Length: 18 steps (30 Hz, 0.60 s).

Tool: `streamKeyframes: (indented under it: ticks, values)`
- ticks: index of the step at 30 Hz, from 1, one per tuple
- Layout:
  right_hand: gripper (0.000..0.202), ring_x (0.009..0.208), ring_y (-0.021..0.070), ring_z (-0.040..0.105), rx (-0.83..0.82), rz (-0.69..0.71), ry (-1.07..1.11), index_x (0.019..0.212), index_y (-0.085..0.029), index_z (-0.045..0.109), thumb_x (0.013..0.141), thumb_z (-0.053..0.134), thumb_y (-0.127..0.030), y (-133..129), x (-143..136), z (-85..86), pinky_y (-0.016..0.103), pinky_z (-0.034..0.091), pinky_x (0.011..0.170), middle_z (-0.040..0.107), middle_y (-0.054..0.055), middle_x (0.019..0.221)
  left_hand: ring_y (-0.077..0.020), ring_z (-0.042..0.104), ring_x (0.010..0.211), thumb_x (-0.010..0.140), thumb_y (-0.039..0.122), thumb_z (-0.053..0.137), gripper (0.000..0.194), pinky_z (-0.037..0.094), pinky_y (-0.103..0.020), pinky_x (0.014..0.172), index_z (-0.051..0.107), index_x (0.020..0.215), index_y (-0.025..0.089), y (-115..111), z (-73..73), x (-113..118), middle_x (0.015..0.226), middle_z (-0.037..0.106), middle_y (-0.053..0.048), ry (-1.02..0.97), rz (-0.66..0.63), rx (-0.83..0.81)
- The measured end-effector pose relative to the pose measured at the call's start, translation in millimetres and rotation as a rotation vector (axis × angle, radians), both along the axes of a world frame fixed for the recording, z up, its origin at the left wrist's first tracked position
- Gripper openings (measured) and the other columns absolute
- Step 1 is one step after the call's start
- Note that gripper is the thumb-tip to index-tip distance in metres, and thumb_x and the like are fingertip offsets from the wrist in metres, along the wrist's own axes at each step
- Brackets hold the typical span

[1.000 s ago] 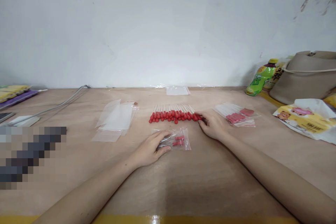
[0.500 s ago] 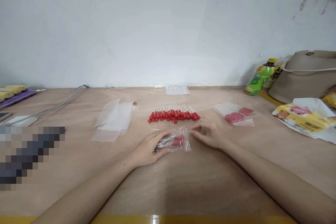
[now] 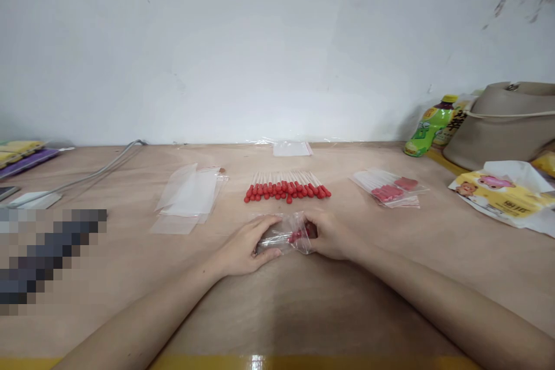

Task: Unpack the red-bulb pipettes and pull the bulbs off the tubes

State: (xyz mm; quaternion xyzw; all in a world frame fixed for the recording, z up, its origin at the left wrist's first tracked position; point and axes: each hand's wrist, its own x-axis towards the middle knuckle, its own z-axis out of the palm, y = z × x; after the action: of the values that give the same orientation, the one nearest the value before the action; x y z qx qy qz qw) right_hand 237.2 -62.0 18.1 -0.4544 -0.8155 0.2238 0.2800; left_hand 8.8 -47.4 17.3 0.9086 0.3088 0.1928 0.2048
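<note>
A clear plastic bag [image 3: 281, 234] with red-tipped sticks inside lies between my hands at the centre. My left hand [image 3: 249, 245] grips its left side, thumb in front and fingers behind. At the bag's right end, my right hand [image 3: 332, 234] is closed on the edge near the red tips. Just beyond the hands, a row of several red-tipped sticks [image 3: 286, 189] lies with red ends toward me. Flat clear bags [image 3: 191, 193] are stacked to the left. Filled bags [image 3: 390, 188] with red tips showing lie to the right.
Another flat bag [image 3: 292, 148] lies by the wall. A green bottle [image 3: 427, 130], a beige bag [image 3: 498, 133] and a yellow-white package [image 3: 503, 191] stand or lie at the right. A grey cable [image 3: 99, 172] crosses the left, near yellow and purple packets [image 3: 26, 159].
My right hand has moved left and down from beside the bag and has taken hold of its right end. The red tips in the bag have bunched together. My left hand has hardly moved.
</note>
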Motion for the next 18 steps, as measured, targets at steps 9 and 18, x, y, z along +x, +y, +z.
streamKeyframes:
  ticks: [9,18]
  values:
    - [0.026,0.075,0.0142,0.062,-0.413,0.126,0.462,0.082,-0.014,0.057,0.067,0.068,-0.032,12,32,4.1,0.027,0.049,0.068,0.066,0.005,0.082,-0.0225,0.044,0.117,0.082,0.040,0.051,0.053,0.038,-0.040,0.098,0.033,0.128,0.020,0,0.0,-1,0.129,0.045,-0.009,0.016,-0.003,0.018]
    - [0.036,0.079,0.0168,0.064,-0.011,-0.273,0.592,0.105,-0.021,0.058,0.076,0.059,-0.042,37,93,47.1,0.031,0.050,0.071,0.067,0.007,0.092,-0.0234,0.045,0.116,0.082,0.040,0.052,0.053,0.038,-0.041,0.097,0.034,0.129,0.022,1,-0.7,0,0.128,0.046,-0.009,-0.004,-0.012,0.026]
